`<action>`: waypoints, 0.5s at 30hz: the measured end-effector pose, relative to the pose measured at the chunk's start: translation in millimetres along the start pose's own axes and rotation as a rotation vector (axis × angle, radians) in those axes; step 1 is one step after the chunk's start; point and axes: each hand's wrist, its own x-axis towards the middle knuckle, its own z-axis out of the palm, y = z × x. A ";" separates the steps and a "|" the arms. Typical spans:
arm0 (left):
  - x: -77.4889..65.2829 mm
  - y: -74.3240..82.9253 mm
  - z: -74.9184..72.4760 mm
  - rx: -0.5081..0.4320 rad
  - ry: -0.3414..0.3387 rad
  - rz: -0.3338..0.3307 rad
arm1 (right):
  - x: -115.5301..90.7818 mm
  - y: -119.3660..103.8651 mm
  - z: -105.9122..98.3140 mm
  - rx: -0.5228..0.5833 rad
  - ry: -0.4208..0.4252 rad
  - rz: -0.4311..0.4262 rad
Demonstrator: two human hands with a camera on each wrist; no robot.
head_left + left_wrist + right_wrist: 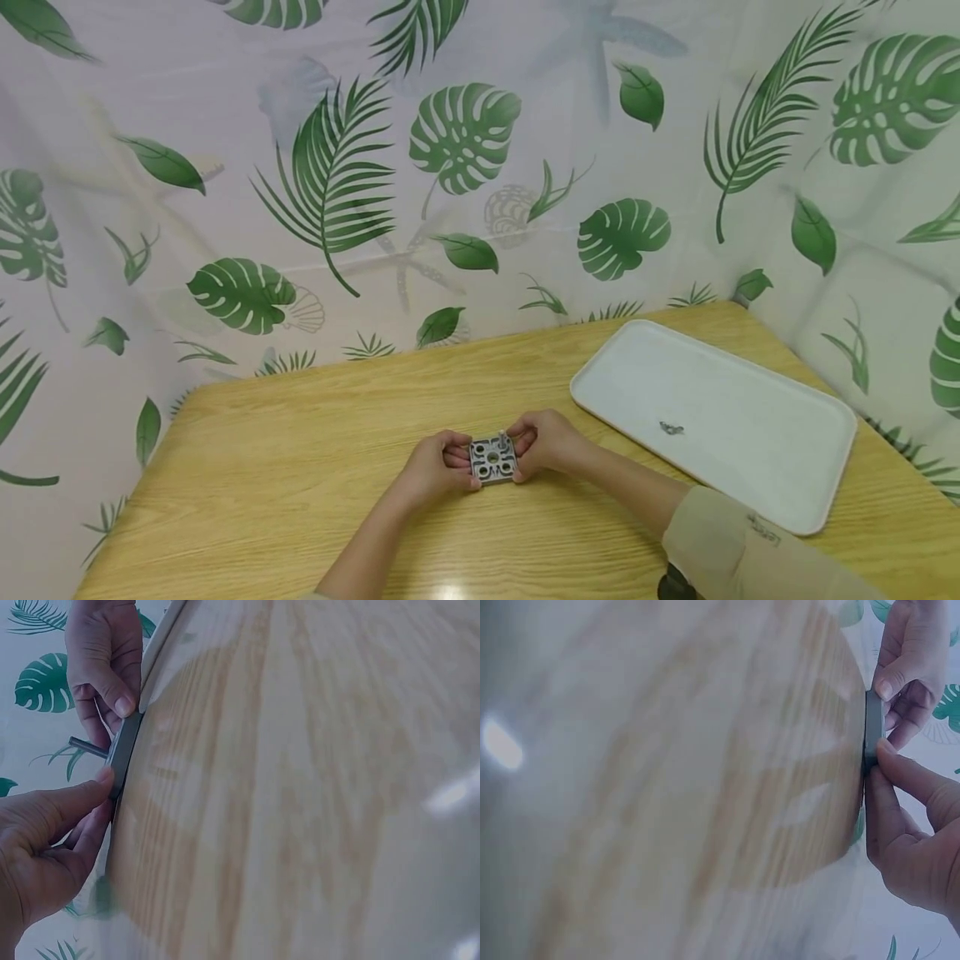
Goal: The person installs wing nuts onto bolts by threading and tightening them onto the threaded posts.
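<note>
A square grey metal plate with several round holes lies low over the wooden table, gripped from both sides. My left hand holds its left edge, thumb at the near corner and fingers at the far one. On the opposite edge my right hand pinches the plate the same way. A metal pin stands up out of the plate near its far right corner, close to the right fingers. From the right wrist the plate appears edge-on, thin and dark, between the two thumbs.
To the right, a white rectangular tray rests on the wooden table. A few small metal parts lie together in it. Behind the table hangs a leaf-patterned cloth, which also runs along both sides.
</note>
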 end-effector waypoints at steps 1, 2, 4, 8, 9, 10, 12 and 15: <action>0.0 -0.5 0.9 0.001 -0.003 -0.001 | -1.1 0.6 -0.6 -0.003 0.001 -0.002; 0.2 -0.8 1.8 -0.001 -0.006 -0.001 | -2.1 1.4 -1.2 -0.004 0.001 -0.004; 1.1 -1.4 3.7 -0.008 -0.011 0.001 | -3.8 3.1 -2.5 -0.012 0.007 -0.004; 3.0 -1.1 7.8 -0.023 -0.021 -0.002 | -7.2 6.2 -6.4 0.007 0.008 0.001; 3.1 -0.9 8.9 -0.024 -0.022 0.001 | -8.3 6.9 -7.5 0.012 0.006 -0.002; 3.0 -0.6 10.1 -0.025 -0.023 0.001 | -9.5 7.6 -8.6 0.016 -0.002 -0.010; 1.8 -0.2 12.5 -0.031 -0.024 0.003 | -12.0 8.6 -10.7 0.019 -0.016 -0.026; -2.0 1.8 18.1 -0.041 -0.039 0.005 | -18.0 12.0 -14.1 0.026 -0.030 -0.026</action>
